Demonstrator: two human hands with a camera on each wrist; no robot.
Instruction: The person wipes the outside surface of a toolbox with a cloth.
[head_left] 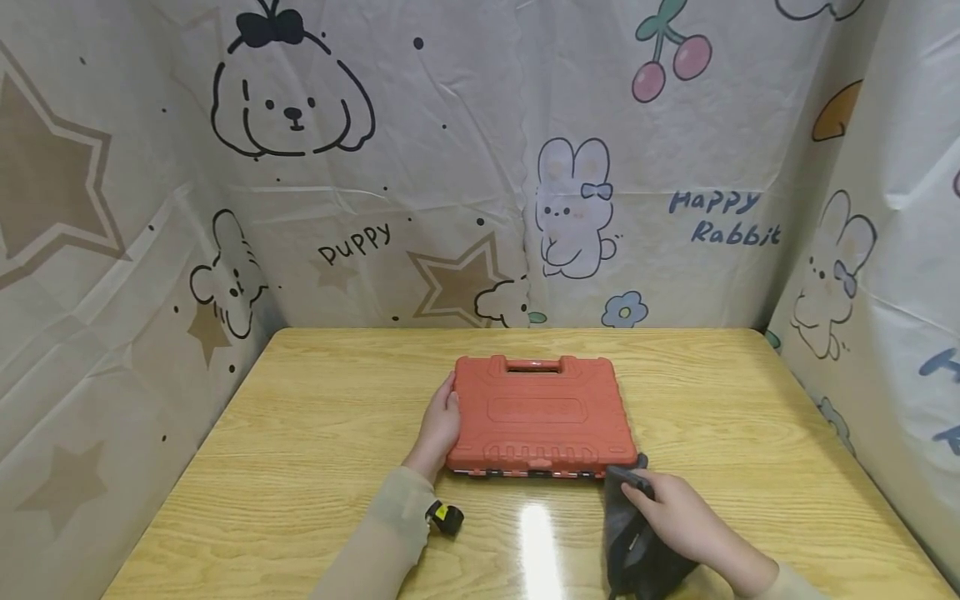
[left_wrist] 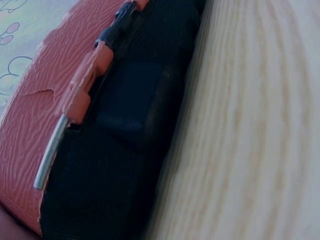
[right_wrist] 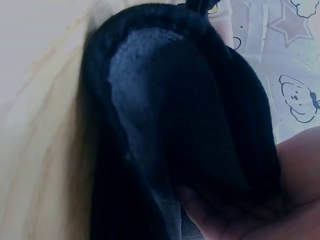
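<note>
A red plastic tool case (head_left: pixel 540 412) with a black lower half (left_wrist: pixel 100 190) lies flat on the table, its handle on the far side and its hinged edge near me. My left hand (head_left: pixel 438 429) holds the case by its left side; most of its fingers are hidden. A dark fabric pouch (head_left: pixel 630 542) hangs from my right hand (head_left: pixel 678 508), thumb and fingers pinching its upper edge. The pouch's top meets or overlaps the case's near right corner. In the right wrist view, its rounded, open mouth (right_wrist: pixel 145 90) shows a dark inside.
The wooden table (head_left: pixel 337 392) extends around the case. Printed cloth (head_left: pixel 450 167) walls it in at the back and both sides. A small black device with a yellow mark (head_left: pixel 446 518) sits at my left wrist.
</note>
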